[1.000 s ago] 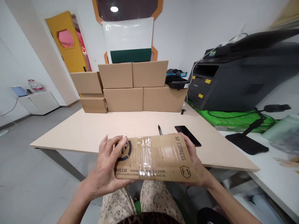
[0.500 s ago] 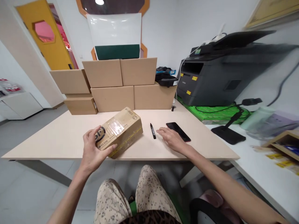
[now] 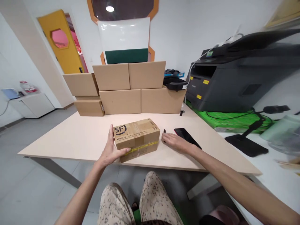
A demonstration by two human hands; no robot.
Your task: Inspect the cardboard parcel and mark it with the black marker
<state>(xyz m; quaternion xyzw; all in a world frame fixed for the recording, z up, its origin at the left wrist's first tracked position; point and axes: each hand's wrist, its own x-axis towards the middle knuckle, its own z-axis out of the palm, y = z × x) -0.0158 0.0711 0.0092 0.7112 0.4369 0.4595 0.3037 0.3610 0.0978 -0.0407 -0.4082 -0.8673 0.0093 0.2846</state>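
My left hand (image 3: 112,150) grips the left end of a taped cardboard parcel (image 3: 138,139), thumb on its front face and fingers behind the corner. The parcel has "SF" printing on top and yellow tape along its front; it sits near the table's front edge. My right hand (image 3: 175,142) is closed over a black marker (image 3: 164,131) just right of the parcel. Only part of the marker shows, its tip pointing away from me. A black phone (image 3: 187,137) lies beside my right wrist, partly covered by the forearm.
Plain cardboard boxes (image 3: 119,101) are stacked along the back of the light wooden table (image 3: 70,140). A dark printer (image 3: 229,78) stands on green packs (image 3: 236,121) at the right, near a black stand (image 3: 247,145). A small black object (image 3: 181,113) stands by the boxes.
My left hand has turned the parcel so its long side faces me more squarely. My right hand has reached the marker and closed on it. The view has shifted slightly.
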